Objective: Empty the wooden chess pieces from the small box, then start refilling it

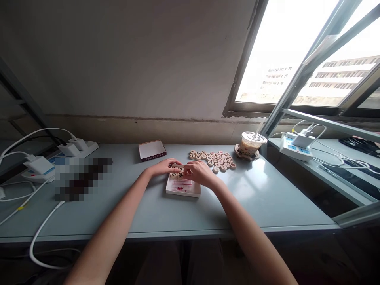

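A shallow white box (183, 193) sits on the desk in front of me. Several round wooden Chinese chess pieces (177, 174) stand grouped in its far left part, and a clear plastic bag with red print (181, 185) lies in the near part. My left hand (165, 167) reaches over the box's far left corner, fingers stretched out and touching the pieces. Over the far right part of the box, my right hand (197, 172) has its fingers curled and pinched on a chess piece, mostly hidden by them. More loose chess pieces (219, 161) lie beyond my right hand.
A dark-edged box lid (152, 151) lies inside up, behind my left hand. An iced drink cup with a straw (251, 143) stands in a cardboard holder at the back right. Power strips (297, 146) with white cables flank both sides, beside a pixelated patch at left.
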The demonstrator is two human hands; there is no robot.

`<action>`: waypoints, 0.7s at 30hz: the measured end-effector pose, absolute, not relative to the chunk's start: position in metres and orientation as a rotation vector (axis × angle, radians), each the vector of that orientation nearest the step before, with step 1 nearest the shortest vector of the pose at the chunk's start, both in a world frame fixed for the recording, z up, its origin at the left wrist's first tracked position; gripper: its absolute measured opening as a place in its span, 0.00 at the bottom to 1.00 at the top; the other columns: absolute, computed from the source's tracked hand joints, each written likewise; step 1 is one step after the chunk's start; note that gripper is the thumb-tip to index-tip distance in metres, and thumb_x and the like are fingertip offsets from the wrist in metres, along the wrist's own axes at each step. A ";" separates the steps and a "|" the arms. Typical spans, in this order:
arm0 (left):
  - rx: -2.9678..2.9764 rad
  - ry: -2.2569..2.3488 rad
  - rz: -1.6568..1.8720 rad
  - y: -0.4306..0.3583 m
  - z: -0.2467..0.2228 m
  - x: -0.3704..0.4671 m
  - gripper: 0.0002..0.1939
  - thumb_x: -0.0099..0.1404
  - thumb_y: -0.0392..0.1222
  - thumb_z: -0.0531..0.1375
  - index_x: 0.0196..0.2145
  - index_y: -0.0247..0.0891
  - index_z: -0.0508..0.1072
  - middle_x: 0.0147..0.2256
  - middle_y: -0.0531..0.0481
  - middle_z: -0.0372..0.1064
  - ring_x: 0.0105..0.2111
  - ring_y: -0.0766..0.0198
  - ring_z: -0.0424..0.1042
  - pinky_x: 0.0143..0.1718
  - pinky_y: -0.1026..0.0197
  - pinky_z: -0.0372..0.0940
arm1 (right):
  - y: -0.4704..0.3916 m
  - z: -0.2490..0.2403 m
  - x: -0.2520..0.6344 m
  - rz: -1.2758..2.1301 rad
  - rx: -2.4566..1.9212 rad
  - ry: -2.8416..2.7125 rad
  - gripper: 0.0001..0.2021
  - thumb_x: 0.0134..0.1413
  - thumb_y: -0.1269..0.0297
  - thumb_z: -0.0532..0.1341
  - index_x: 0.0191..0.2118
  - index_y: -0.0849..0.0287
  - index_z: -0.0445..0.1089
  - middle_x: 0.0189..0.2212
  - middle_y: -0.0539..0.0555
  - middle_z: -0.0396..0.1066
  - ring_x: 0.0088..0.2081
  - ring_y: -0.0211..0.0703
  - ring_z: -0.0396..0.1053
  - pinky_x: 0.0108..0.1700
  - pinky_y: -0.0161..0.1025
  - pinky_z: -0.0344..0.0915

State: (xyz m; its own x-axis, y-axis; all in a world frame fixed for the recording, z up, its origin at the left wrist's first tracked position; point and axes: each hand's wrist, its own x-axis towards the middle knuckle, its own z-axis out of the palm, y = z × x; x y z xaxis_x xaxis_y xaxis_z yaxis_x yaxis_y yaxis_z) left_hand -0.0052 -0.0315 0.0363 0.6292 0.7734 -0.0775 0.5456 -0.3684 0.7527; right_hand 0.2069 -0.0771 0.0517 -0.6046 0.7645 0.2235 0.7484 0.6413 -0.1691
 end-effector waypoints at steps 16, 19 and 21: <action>2.131 1.051 0.378 -0.035 0.035 -0.001 0.28 0.52 0.59 0.62 0.48 0.43 0.70 0.50 0.45 0.61 0.50 0.52 0.63 0.52 0.52 0.58 | -0.055 0.023 0.244 -0.300 -1.677 -2.389 0.19 0.62 0.66 0.49 0.58 0.56 0.59 0.61 0.58 0.53 0.61 0.54 0.46 0.59 0.57 0.43; 2.143 1.059 0.379 -0.035 0.035 -0.001 0.28 0.52 0.59 0.62 0.48 0.43 0.70 0.50 0.45 0.61 0.50 0.52 0.63 0.52 0.53 0.58 | -0.056 0.028 0.241 -0.287 -1.627 -2.375 0.13 0.62 0.67 0.50 0.49 0.58 0.66 0.52 0.60 0.65 0.55 0.52 0.56 0.58 0.55 0.45; 2.136 1.065 0.372 -0.035 0.034 -0.001 0.29 0.52 0.60 0.62 0.48 0.43 0.70 0.50 0.45 0.61 0.51 0.52 0.62 0.52 0.53 0.58 | -0.056 0.034 0.242 -0.255 -1.607 -2.352 0.10 0.61 0.67 0.52 0.45 0.59 0.68 0.44 0.59 0.70 0.49 0.51 0.61 0.55 0.52 0.48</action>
State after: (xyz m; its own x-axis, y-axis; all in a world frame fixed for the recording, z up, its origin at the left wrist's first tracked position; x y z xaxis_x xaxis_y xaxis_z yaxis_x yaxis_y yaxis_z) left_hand -0.0013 -0.0349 0.0344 0.6186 0.7838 -0.0543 0.5793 -0.4083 0.7054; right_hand 0.2415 -0.0562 0.0343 -0.3416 0.8814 0.3264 0.9308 0.3653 -0.0121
